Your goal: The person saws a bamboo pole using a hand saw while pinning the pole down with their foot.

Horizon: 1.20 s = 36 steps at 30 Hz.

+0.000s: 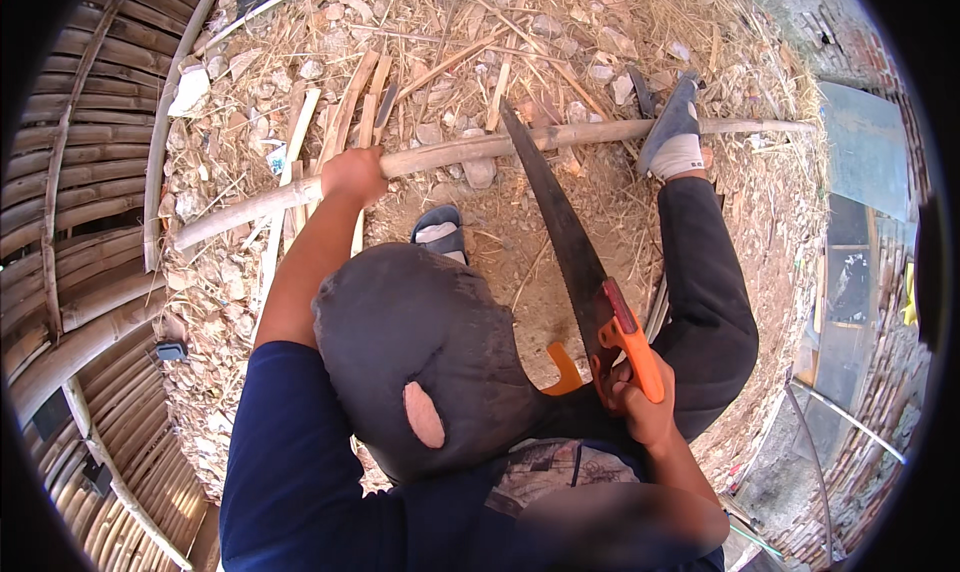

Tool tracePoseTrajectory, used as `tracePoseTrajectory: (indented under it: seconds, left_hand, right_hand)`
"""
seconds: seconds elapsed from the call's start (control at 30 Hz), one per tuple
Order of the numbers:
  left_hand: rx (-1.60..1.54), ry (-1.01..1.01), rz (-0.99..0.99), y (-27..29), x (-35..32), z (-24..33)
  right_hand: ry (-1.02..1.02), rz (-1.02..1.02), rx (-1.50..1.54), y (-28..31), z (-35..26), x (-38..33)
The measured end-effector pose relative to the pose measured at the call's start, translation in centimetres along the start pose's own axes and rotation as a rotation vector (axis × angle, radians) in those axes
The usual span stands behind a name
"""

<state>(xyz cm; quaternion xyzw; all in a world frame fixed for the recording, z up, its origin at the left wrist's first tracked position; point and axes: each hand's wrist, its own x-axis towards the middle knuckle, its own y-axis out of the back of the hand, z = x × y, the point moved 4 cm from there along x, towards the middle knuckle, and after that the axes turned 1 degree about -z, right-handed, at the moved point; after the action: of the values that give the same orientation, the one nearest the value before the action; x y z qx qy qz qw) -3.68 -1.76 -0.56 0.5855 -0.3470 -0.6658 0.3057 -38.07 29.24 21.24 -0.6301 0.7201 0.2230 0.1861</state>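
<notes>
Sawing a long pale bamboo pole (470, 152) over straw-strewn ground (520, 262).
Left hand (352, 175) fingers wrap the pole; right hand (640, 407) fingers clamp the orange-handled dark-bladed handsaw (570, 242), blade on the pole, a grey-shoed foot (672, 122) pinning it.

Pale bamboo pole (480, 150) horizontal; dark saw (565, 237), orange-handled, apparently touching it.

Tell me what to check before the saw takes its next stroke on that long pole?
1. Left hand gripping the pole: ok.
2. Left hand away from the saw blade: ok, it sits well to one side.
3. Right hand wrapped around the orange saw handle: ok.
4. Foot pinning the pole on the other side of the blade: ok.
5. Blade resting across the pole: ok.
6. Depth of the cut: cannot tell.
</notes>
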Motion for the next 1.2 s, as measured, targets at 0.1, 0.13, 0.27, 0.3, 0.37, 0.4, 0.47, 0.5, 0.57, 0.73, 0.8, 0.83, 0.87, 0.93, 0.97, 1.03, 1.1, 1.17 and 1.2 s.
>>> tracePoseTrajectory:
  seconds: [0.1,0.13,0.27,0.3,0.37,0.4,0.47,0.5,0.57,0.73,0.8,0.83,0.87,0.93,0.97,1.03,1.1,1.17,1.2]
  left_hand:
    - [0.006,0.014,0.011,-0.1,-0.1,0.3]
    - [0.010,0.015,0.008,-0.1,-0.2,0.4]
    - [0.014,0.029,0.008,0.1,-0.9,0.4]
    - [0.012,0.031,0.014,0.2,-0.9,0.4]
    - [0.021,0.027,0.001,0.6,-0.9,0.6]
    - [0.022,0.027,-0.010,0.5,-0.9,0.7]
    - [0.025,0.033,0.005,0.4,-0.8,0.6]
    - [0.027,0.035,0.023,0.2,-0.7,0.6]
    - [0.028,0.037,0.048,-0.5,-0.4,0.8]
    - [0.044,0.032,0.126,-1.2,-0.4,0.8]
    - [0.007,0.025,0.142,-1.4,-0.6,0.2]
    - [-0.015,0.019,0.151,-1.5,-0.6,0.1]
    - [-0.003,0.018,0.162,-1.7,-0.6,0.2]
    - [0.027,0.026,0.178,-2.0,-0.6,0.3]
    - [0.027,0.028,0.204,-2.0,-0.8,0.1]
    - [0.020,0.023,0.248,-2.2,-1.1,0.3]
    - [0.020,0.027,0.239,-2.0,-1.6,0.7]
    - [-0.004,0.030,0.192,-1.2,-1.8,1.3]
    - [-0.026,0.028,0.145,-0.7,-1.9,1.7]
  right_hand:
    - [-0.031,0.007,0.075,0.1,0.4,1.1]
    - [-0.054,0.007,0.120,0.1,0.5,1.8]
    - [-0.069,0.025,0.150,-0.3,0.1,2.1]
    - [-0.063,0.013,0.126,-0.5,-0.1,2.1]
    - [-0.052,-0.012,0.077,-1.0,-0.5,1.9]
    - [-0.051,-0.006,0.086,-1.0,-0.5,1.9]
    - [-0.050,0.006,0.104,-1.1,-0.5,1.9]
    - [-0.049,-0.003,0.263,-0.8,0.3,2.1]
    - [-0.048,-0.011,0.579,0.6,2.5,2.3]
    - [0.075,-0.078,-0.199,-0.5,2.1,1.7]
    - [-0.021,-0.071,-0.088,-0.3,2.8,1.4]
    - [-0.047,-0.062,0.183,0.5,3.3,1.5]
    - [-0.073,-0.054,0.455,1.6,3.7,1.7]
    - [-0.041,-0.043,0.286,2.1,2.8,1.7]
    - [-0.007,-0.045,0.060,1.6,2.3,1.6]
    - [0.099,-0.074,-0.312,1.2,3.2,1.4]
    - [0.005,-0.111,0.067,1.7,3.7,0.9]
    - [0.028,-0.170,0.400,2.4,3.2,1.1]
    - [0.094,-0.219,0.540,2.1,2.2,1.5]
